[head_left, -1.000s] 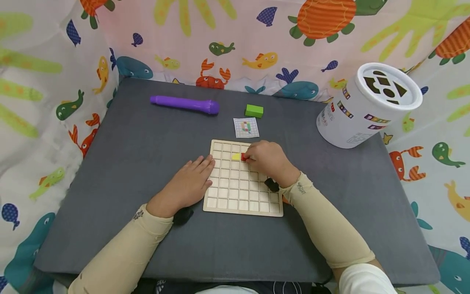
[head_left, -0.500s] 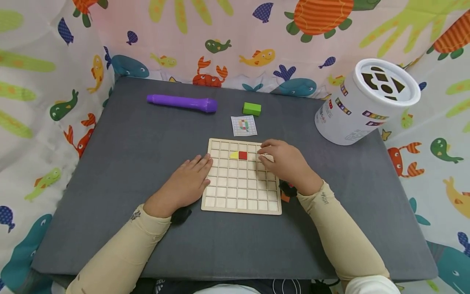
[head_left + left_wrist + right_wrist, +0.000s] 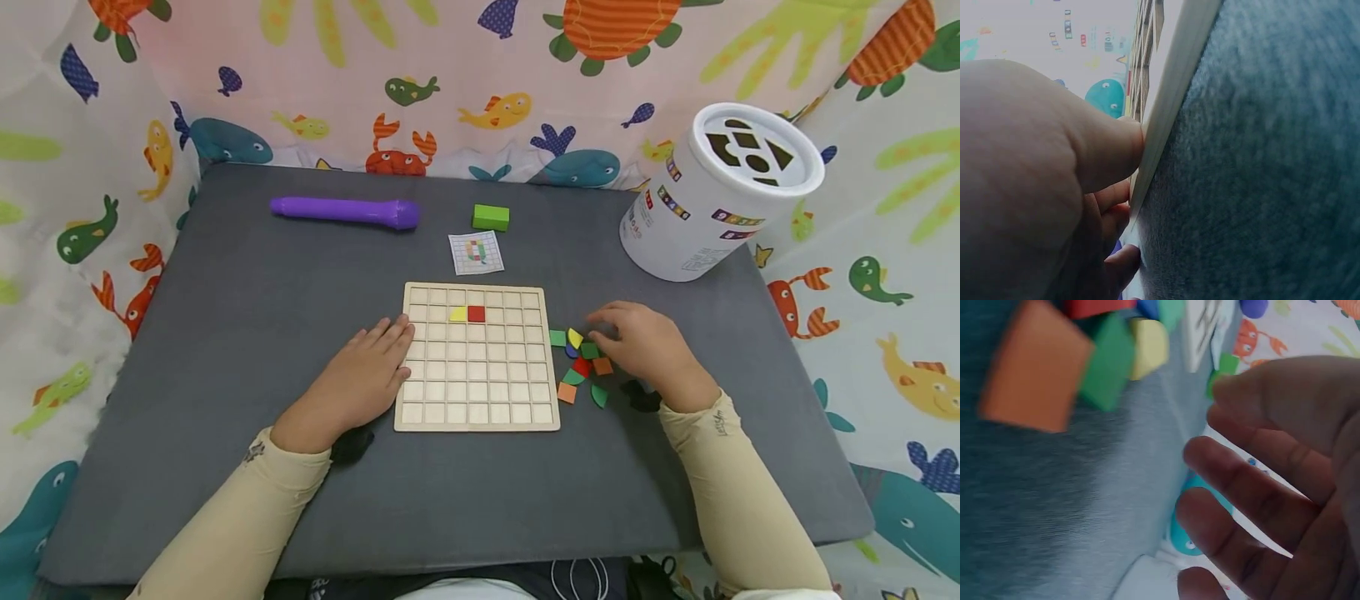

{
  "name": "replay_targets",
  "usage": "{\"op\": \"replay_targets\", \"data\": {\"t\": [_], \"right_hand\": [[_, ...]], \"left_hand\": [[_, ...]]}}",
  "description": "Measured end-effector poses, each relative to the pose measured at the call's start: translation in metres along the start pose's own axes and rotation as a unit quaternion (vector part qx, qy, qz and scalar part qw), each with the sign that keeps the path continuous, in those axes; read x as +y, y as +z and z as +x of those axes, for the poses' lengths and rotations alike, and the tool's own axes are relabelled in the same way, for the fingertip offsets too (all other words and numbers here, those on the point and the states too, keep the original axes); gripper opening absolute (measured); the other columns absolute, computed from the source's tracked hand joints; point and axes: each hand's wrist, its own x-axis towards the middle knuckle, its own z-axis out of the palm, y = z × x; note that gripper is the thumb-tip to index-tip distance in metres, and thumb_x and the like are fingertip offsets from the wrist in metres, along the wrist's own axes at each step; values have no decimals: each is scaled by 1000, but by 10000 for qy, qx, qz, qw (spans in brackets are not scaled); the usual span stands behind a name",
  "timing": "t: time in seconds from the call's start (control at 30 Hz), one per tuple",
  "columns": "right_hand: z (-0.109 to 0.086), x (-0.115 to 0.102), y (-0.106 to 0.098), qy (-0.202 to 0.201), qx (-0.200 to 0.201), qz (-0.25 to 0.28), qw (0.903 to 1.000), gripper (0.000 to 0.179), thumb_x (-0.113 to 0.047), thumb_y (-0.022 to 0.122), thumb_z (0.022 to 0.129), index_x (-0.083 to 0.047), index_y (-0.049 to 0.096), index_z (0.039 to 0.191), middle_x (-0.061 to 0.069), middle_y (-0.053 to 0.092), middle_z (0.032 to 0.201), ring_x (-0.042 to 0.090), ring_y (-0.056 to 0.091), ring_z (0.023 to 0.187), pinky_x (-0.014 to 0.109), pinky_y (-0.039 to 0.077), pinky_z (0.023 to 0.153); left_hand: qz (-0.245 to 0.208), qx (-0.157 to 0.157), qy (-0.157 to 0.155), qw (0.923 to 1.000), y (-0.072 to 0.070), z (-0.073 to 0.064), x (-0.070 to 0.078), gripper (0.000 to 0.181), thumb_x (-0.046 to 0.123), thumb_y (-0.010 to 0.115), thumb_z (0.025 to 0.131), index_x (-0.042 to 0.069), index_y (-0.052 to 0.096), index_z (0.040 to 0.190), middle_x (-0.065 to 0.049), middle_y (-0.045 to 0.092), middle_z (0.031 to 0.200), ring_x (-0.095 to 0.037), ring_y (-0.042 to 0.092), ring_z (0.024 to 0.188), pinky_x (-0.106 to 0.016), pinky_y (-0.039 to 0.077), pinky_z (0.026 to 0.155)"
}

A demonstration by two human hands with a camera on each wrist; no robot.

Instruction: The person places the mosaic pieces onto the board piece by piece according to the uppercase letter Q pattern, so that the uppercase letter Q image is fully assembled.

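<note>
A wooden grid board (image 3: 477,417) lies flat on the grey table, with a yellow piece (image 3: 458,314) and a red square (image 3: 476,313) side by side in its upper cells. My left hand (image 3: 358,379) rests with extended fingers against the board's left edge; in the left wrist view the thumb (image 3: 1113,147) touches that edge. To the right of the board, my right hand (image 3: 645,350) hovers beside a small pile of coloured pieces, including an orange square (image 3: 602,366) and a green piece (image 3: 598,396). Nothing shows between its loosely bent fingers in the right wrist view.
Behind the board lie a small card with a printed pattern (image 3: 476,252) and a green block (image 3: 491,217). A purple stick (image 3: 345,212) lies at the back left. At the back right stands a white bucket (image 3: 690,221) with shaped holes in its lid.
My right hand has left the red square in the board and moved right, off the board to the loose pieces, which now show. The left hand stays at the board's edge.
</note>
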Motion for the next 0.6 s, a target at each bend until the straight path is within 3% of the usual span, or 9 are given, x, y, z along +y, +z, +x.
{"op": "replay_targets", "data": {"t": [0.13,0.37,0.6], "right_hand": [[-2,2,11,-71,-93,73,9999,29,-20,71,102,-12,79,129,11,71,129,32,67,117,57,56,95],[1,-4,23,-579,135,18,9982,29,-12,74,100,-14,81,128,8,74,121,25,68,98,44,58,76],[4,-7,28,-554,198,-210,9980,29,-10,76,97,-14,82,125,8,75,118,24,70,93,43,59,71]], "left_hand": [[-11,39,29,10000,-1,-3,-2,66,29,50,115,-1,26,168,-17,21,175,-41,19,160,-59,21,126],[-13,35,28,10000,-4,-6,-2,64,28,49,115,-2,28,167,-18,23,174,-41,21,160,-60,22,126],[-34,-28,5,10000,-2,-2,-1,65,31,48,115,1,24,169,-15,19,176,-39,17,161,-58,19,127]]}}
